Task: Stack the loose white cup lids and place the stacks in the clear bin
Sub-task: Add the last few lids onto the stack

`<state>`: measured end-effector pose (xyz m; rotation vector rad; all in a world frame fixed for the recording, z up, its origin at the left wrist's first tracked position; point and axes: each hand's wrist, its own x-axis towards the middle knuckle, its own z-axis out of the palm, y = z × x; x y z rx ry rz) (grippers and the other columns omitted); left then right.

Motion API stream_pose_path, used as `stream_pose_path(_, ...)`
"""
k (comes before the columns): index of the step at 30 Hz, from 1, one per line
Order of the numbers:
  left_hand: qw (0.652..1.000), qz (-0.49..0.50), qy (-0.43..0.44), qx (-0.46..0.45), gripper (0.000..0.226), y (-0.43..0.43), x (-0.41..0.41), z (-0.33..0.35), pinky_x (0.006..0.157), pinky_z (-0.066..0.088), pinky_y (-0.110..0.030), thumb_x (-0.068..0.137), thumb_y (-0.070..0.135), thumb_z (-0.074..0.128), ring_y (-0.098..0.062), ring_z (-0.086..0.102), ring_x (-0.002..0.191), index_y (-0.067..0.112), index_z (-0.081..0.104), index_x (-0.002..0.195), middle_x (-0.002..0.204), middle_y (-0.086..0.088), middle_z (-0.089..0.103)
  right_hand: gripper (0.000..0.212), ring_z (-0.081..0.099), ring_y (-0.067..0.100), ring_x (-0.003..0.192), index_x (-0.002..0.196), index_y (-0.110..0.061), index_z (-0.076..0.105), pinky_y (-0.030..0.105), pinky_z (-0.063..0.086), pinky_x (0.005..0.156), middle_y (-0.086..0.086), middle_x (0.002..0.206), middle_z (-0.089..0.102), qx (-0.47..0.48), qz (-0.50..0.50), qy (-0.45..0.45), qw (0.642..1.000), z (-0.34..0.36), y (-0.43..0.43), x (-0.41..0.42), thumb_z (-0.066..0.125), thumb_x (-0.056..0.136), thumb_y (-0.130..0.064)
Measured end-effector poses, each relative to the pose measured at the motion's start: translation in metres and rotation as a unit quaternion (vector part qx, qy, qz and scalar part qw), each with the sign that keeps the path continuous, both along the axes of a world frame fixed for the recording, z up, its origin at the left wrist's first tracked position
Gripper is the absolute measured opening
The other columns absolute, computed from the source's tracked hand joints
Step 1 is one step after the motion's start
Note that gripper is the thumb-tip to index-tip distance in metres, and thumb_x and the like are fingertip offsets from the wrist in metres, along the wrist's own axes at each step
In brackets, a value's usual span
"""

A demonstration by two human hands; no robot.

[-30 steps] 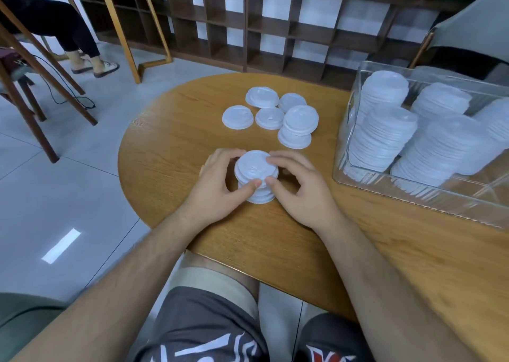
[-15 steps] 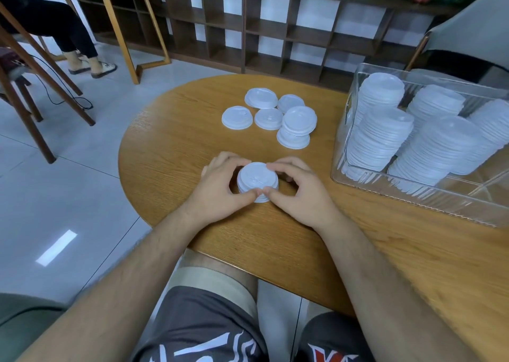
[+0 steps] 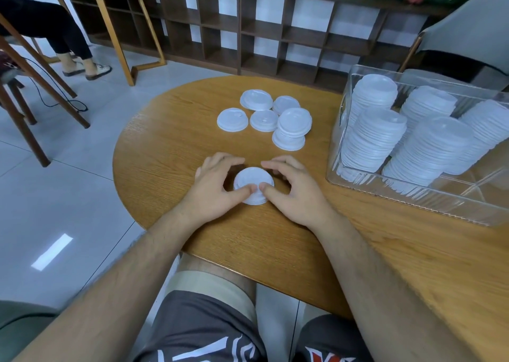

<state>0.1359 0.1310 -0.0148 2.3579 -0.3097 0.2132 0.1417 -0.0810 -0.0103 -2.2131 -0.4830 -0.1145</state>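
A: White plastic, round, raised rim, faint sip mark on top. Low stack of lids at centre of frame, sitting flat on wooden table.

B: Grip?

A: Clamped from both sides. Left hand on left edge, right hand on right edge. Fingers arched round far side, both thumbs pressed on near rim, thumb tips almost touching. Lid count in stack: cannot tell.

B: Loose ones?

A: Just above the hands, upper centre. Four single lids lying flat in a tight cluster. Short leaning pile at right end of cluster, overlapping its neighbours. Apart from both hands.

B: Bin?

A: Clear bin at right of frame, on same table, near right hand but not touching. Five tall lid stacks inside, packed against each other, all tilted with tops toward upper right. Rightmost one cut off by frame edge. Moulded ridges visible through bin floor at lower right.
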Motion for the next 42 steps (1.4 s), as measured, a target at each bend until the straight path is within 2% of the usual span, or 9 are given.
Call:
stream_pose_path(6,0.995,0.084,-0.015,-0.061,0.069,0.013,0.052,0.003,0.113,0.036,-0.042,0.080,0.061,0.054,-0.015,0.047,0.126,0.019,0.059,0.134,0.127,0.009,0.050,0.044,0.047,0.012,0.125,0.138,-0.019,0.060,0.028,0.040,0.105,-0.008,0.134,0.055,-0.071,-0.032,-0.051,0.996,0.032,0.029,0.047,0.062,0.097,-0.037)
stream_pose_path(12,0.986,0.164,-0.006,0.032,0.061,0.021,0.117,0.005,0.111,0.026,-0.036,0.090,0.049,0.065,-0.025,0.041,0.134,0.018,0.052,0.140,0.141,-0.002,0.048,0.048,0.038,0.022,0.135,0.141,-0.016,0.056,0.034,0.025,0.111,0.000,0.141,0.056,-0.220,-0.031,-0.090,0.971,0.047,0.068,0.113,0.057,0.098,-0.036)
stream_pose_path(16,0.988,0.137,0.011,0.067,0.075,0.028,0.143,0.006,0.115,0.024,-0.039,0.088,0.053,0.066,-0.026,0.036,0.141,0.013,0.044,0.147,0.151,-0.005,0.044,0.046,0.030,0.026,0.139,0.136,-0.015,0.057,0.035,0.020,0.110,0.004,0.141,0.054,-0.294,-0.022,-0.056,0.954,0.049,0.080,0.145,0.053,0.096,-0.035)
stream_pose_path(20,0.991,0.112,0.025,0.072,0.070,0.034,0.153,0.008,0.106,0.030,-0.039,0.083,0.056,0.070,-0.026,0.042,0.137,0.017,0.053,0.138,0.139,-0.002,0.056,0.042,0.016,0.028,0.151,0.131,-0.017,0.059,0.038,0.012,0.120,0.006,0.145,0.051,-0.333,0.000,0.010,0.943,0.052,0.079,0.164,0.053,0.094,-0.035)
stream_pose_path(24,0.994,0.098,0.001,0.055,0.055,0.037,0.155,0.003,0.100,0.029,-0.031,0.084,0.057,0.072,-0.020,0.046,0.132,0.031,0.062,0.131,0.134,0.007,0.061,0.026,0.032,0.026,0.140,0.108,-0.014,0.063,0.036,0.015,0.119,0.006,0.127,0.059,-0.366,0.002,-0.010,0.931,0.048,0.076,0.173,0.054,0.098,-0.036)
stream_pose_path(27,0.993,0.112,0.003,0.025,0.055,0.038,0.154,0.002,0.104,0.030,-0.030,0.083,0.052,0.075,-0.018,0.048,0.130,0.028,0.063,0.131,0.133,0.007,0.062,0.025,0.040,0.024,0.131,0.100,-0.015,0.061,0.035,0.016,0.119,0.003,0.119,0.062,-0.352,0.003,-0.034,0.935,0.041,0.076,0.173,0.054,0.100,-0.040)
stream_pose_path(31,0.993,0.110,0.013,-0.049,0.056,0.043,0.144,0.003,0.112,0.035,-0.042,0.075,0.059,0.072,-0.011,0.050,0.126,0.034,0.066,0.125,0.127,0.016,0.064,0.033,0.039,0.021,0.132,0.121,-0.014,0.066,0.031,0.013,0.118,0.001,0.130,0.061,-0.307,0.007,-0.073,0.949,0.045,0.072,0.158,0.054,0.101,-0.037)
stream_pose_path(37,0.985,0.094,-0.006,-0.141,0.060,0.034,0.099,0.007,0.115,0.035,-0.043,0.070,0.066,0.069,0.003,0.046,0.124,0.038,0.066,0.122,0.124,0.023,0.062,0.042,0.040,0.020,0.134,0.136,-0.018,0.061,0.035,0.023,0.115,-0.003,0.142,0.056,-0.206,0.022,-0.075,0.975,0.050,0.051,0.119,0.061,0.098,-0.037)
stream_pose_path(42,0.975,0.072,-0.020,-0.209,0.040,0.020,0.060,0.011,0.114,0.038,-0.038,0.082,0.039,0.081,-0.001,0.050,0.126,0.038,0.067,0.119,0.122,0.022,0.063,0.050,0.047,0.010,0.130,0.137,-0.015,0.061,0.020,0.033,0.109,-0.005,0.138,0.057,-0.095,0.023,-0.049,0.994,0.045,0.034,0.082,0.070,0.094,-0.037)
